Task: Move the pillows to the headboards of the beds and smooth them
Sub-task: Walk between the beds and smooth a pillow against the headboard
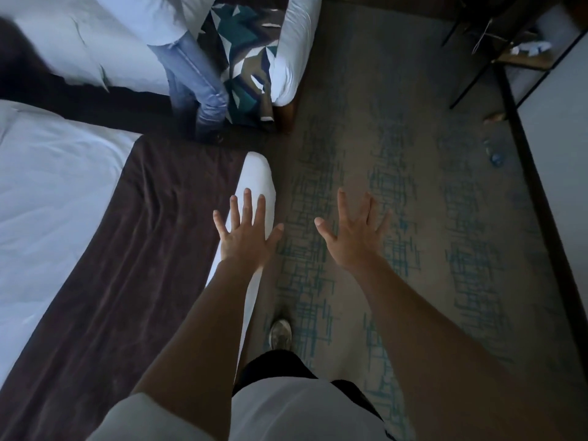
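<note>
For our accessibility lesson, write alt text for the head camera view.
A person's two empty hands, left and right, reach forward with fingers spread, at the foot of a white bed with a dark brown runner. Another person in jeans stands between it and a second bed on patterned carpet.

place: hotel-style twin bedroom | 9 o'clock: bed (47, 186) in white linen with dark runner (133, 249) | 11 o'clock: second bed (95, 43) with patterned runner (246, 58) | 3 o'clock: patterned carpet (397, 186) | 1 o'clock: black-framed desk (509, 55)
</note>
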